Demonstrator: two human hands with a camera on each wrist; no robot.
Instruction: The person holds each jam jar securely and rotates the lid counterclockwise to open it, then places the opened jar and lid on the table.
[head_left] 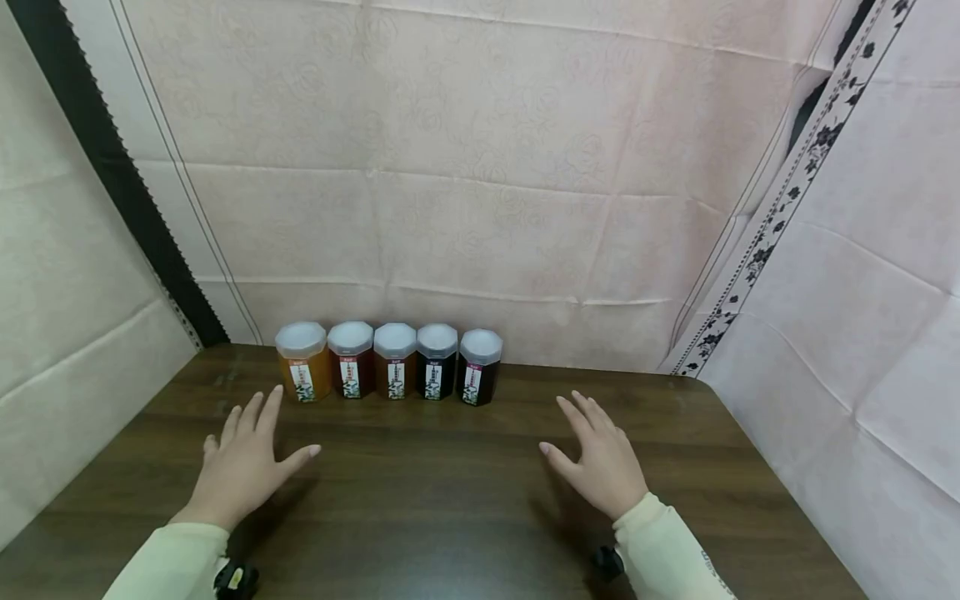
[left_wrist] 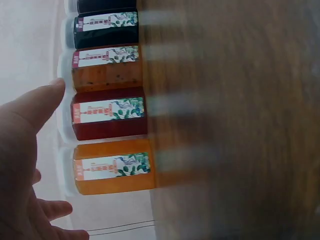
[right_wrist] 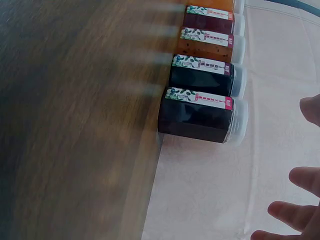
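Observation:
Several jars with pale lids stand upright in a row at the back of the table, each with a white label. Leftmost is an amber jar (head_left: pixel 306 377), then a dark red jar (head_left: pixel 356 375), a brown jar with specks (left_wrist: pixel 107 75), a black jar (head_left: pixel 437 377) and a very dark jar (head_left: pixel 480 379) at the right end. My left hand (head_left: pixel 240 462) hovers in front of the amber jar, fingers spread, touching nothing. Farther right, my right hand (head_left: pixel 600 458) is held over the table with its fingers extended, apart from the jars and holding nothing.
The dark wooden table (head_left: pixel 420 517) reaches to a pale cloth wall (head_left: pixel 450 208) close behind the jars. Cloth panels also rise at the left (head_left: pixel 67 333) and right (head_left: pixel 847 350). Dark bands wrap both wrists near the sleeves.

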